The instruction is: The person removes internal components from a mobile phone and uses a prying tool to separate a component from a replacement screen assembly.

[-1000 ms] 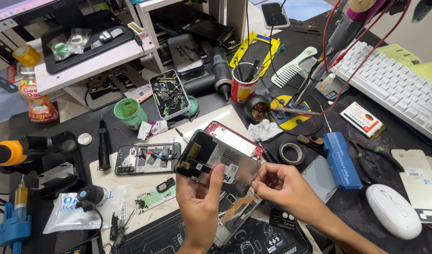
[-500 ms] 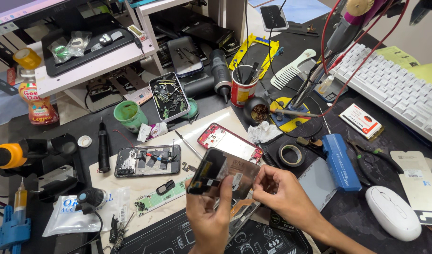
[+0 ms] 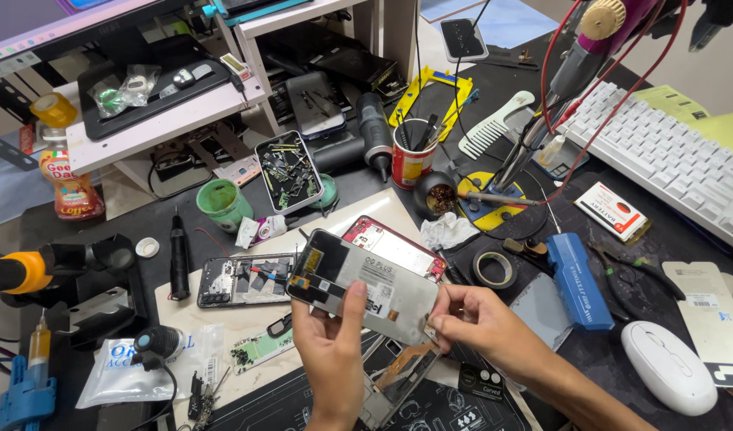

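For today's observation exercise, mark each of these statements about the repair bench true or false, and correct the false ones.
1. Both hands hold the phone screen panel. True: left hand and right hand grip it.
2. The white mouse lies left of the hands. False: it lies to their right.
3. The opened phone lies flat on the mat. True.
4. The red can is empty. False: tools stand in it.
5. The tape roll sits on the keyboard. False: it lies on the dark mat.
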